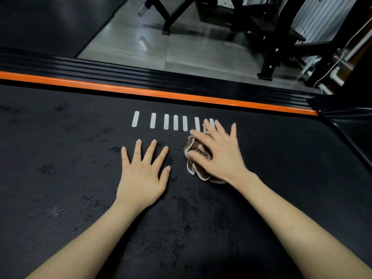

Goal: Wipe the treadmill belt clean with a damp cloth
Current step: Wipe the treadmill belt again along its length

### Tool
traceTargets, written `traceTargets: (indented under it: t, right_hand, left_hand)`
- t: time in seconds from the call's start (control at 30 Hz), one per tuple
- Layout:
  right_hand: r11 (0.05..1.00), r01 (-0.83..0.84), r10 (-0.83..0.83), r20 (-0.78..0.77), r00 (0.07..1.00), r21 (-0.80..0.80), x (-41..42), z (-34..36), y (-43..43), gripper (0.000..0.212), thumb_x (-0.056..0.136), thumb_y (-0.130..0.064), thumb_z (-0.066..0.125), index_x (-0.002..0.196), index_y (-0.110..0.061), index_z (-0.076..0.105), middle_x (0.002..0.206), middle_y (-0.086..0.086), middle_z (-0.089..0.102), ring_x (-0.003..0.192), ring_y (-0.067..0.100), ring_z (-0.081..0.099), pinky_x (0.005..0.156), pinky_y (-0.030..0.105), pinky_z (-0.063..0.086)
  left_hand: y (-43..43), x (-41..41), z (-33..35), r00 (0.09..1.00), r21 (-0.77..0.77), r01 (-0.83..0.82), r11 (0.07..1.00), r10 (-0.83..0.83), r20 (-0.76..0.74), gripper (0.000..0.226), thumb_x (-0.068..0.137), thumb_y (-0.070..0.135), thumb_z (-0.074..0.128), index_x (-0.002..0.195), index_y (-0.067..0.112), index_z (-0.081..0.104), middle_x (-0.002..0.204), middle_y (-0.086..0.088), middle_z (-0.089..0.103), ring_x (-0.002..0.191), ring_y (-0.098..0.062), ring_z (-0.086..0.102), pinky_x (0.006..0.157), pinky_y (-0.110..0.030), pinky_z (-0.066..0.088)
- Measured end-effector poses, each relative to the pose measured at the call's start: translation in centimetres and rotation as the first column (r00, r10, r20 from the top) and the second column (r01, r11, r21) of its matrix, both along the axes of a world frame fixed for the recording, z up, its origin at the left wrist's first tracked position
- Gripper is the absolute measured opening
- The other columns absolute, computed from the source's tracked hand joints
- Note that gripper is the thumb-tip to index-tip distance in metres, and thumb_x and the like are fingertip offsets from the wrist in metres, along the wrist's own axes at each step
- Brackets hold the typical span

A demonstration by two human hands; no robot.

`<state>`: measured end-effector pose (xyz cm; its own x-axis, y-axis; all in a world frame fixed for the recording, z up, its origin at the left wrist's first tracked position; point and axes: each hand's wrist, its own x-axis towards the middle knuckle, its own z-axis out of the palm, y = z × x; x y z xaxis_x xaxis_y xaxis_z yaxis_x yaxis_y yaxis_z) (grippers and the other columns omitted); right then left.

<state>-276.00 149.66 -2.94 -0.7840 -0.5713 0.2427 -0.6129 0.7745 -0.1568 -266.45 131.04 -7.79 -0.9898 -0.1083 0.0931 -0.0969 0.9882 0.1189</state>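
Pressing a crumpled brown cloth with pale edging (193, 170) onto the black dotted treadmill belt (60, 137) beside its row of white dashes (166, 121), the right hand (217, 156) lies with fingers spread, not clenched. The left hand (143, 174) rests flat on the belt just beside it, fingers apart. Scattered wet patches (177, 208) suggest the wiping is only partly done, with much of the belt left.

We read the black treadmill belt (60, 137) as matt and rubbery, with a fine dotted grain and darker wet-looking patches. Brown crumpled cloth with pale edging (193, 168): soft fabric. Orange edge strip (141, 90): smooth, glossy. Black ribbed side rail (120, 71): semi-gloss. Grey floor tiles (181, 51): polished, reflective.
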Motion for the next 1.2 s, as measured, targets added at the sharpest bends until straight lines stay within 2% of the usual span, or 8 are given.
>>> traceTargets:
  t: [0.13, 0.3, 0.53, 0.7, 0.83, 0.97, 1.13, 1.2]
  right_hand:
    - [0.995, -0.09, 0.096, 0.267, 0.959, -0.037, 0.9, -2.4, -1.6, 0.075, 0.072, -0.078, 0.034, 0.139, -0.045, 0.035, 0.156, -0.001, 0.022, 0.145, 0.02, 0.006, 0.116, 0.055, 0.0]
    - [0.976, -0.147, 0.165, 0.098, 0.981, -0.162, 1.2, -3.0, -2.0, 0.05, 0.084, -0.056, 0.046, 0.125, -0.029, 0.058, 0.141, 0.007, 0.046, 0.132, 0.027, 0.038, 0.11, 0.056, 0.025]
    - [0.967, 0.218, -0.207, 0.092, 0.974, -0.132, -10.4, -3.7, -6.3, 0.044, 0.094, -0.044, 0.046, 0.129, -0.018, 0.053, 0.133, 0.008, 0.053, 0.126, 0.028, 0.044, 0.105, 0.051, 0.031]
    - [0.992, 0.018, -0.007, 0.089, 0.996, -0.128, -2.4, -2.6, -2.6, 0.039, 0.095, -0.04, 0.044, 0.126, -0.018, 0.056, 0.136, 0.005, 0.05, 0.122, 0.026, 0.047, 0.097, 0.043, 0.041]
    - [0.969, -0.214, 0.231, 0.142, 0.962, -0.126, 9.2, -2.7, 3.0, 0.045, 0.093, -0.047, 0.042, 0.121, -0.019, 0.062, 0.14, 0.007, 0.048, 0.132, 0.022, 0.041, 0.112, 0.04, 0.029]
    - [0.93, -0.356, 0.363, 0.08, 0.928, -0.088, 8.4, -2.8, 3.5, 0.038, 0.087, -0.04, 0.055, 0.118, -0.019, 0.062, 0.134, 0.01, 0.054, 0.123, 0.025, 0.05, 0.109, 0.047, 0.031]
    - [0.989, 0.08, -0.064, 0.131, 0.989, -0.122, 0.4, -2.7, -1.5, 0.037, 0.091, -0.034, 0.056, 0.126, -0.024, 0.057, 0.137, 0.003, 0.051, 0.127, 0.027, 0.042, 0.105, 0.047, 0.035]
    - [0.984, 0.09, -0.073, 0.114, 0.991, -0.155, 1.7, -2.9, -1.7, 0.036, 0.089, -0.031, 0.059, 0.125, -0.023, 0.059, 0.132, 0.0, 0.054, 0.125, 0.023, 0.045, 0.1, 0.044, 0.042]
  left_hand:
    - [0.0, 0.1, -0.2, 1.0, 0.005, -0.003, 1.0, 0.003, -0.006, 0.061, 0.092, 0.053, 0.016, 0.143, 0.028, 0.04, 0.15, -0.007, 0.037, 0.139, -0.04, 0.024, 0.11, -0.064, 0.012]
    - [-0.1, -0.1, -0.3, 1.0, 0.002, -0.003, 1.0, 0.003, -0.019, 0.061, 0.092, 0.052, 0.016, 0.143, 0.028, 0.039, 0.15, -0.006, 0.036, 0.14, -0.04, 0.023, 0.11, -0.064, 0.012]
    - [-0.3, -0.3, -0.3, 1.0, -0.002, -0.001, 1.0, 0.001, -0.028, 0.062, 0.092, 0.054, 0.012, 0.145, 0.031, 0.035, 0.152, -0.005, 0.033, 0.141, -0.038, 0.02, 0.112, -0.062, 0.009]
    - [-0.3, -0.2, -0.4, 1.0, -0.006, -0.014, 1.0, 0.014, -0.016, 0.065, 0.09, 0.055, 0.005, 0.147, 0.033, 0.027, 0.156, -0.003, 0.024, 0.143, -0.037, 0.011, 0.113, -0.06, 0.003]
    - [-0.2, -0.2, -0.5, 1.0, -0.009, -0.013, 1.0, 0.013, -0.022, 0.065, 0.09, 0.054, 0.007, 0.147, 0.031, 0.028, 0.155, -0.005, 0.025, 0.143, -0.038, 0.012, 0.112, -0.061, 0.003]
    - [-0.1, -0.1, -0.6, 1.0, -0.015, -0.014, 1.0, 0.014, -0.019, 0.066, 0.09, 0.054, 0.006, 0.148, 0.031, 0.026, 0.156, -0.005, 0.023, 0.143, -0.038, 0.011, 0.112, -0.061, 0.002]
    - [-0.3, -0.2, -0.4, 1.0, -0.013, -0.014, 1.0, 0.014, -0.003, 0.067, 0.088, 0.056, 0.003, 0.148, 0.034, 0.023, 0.157, -0.003, 0.019, 0.144, -0.037, 0.007, 0.113, -0.059, 0.0]
    - [-0.3, -0.3, -0.2, 1.0, -0.003, -0.016, 1.0, 0.016, 0.003, 0.063, 0.091, 0.055, 0.008, 0.149, 0.034, 0.021, 0.157, -0.003, 0.018, 0.144, -0.036, 0.005, 0.113, -0.059, -0.001]
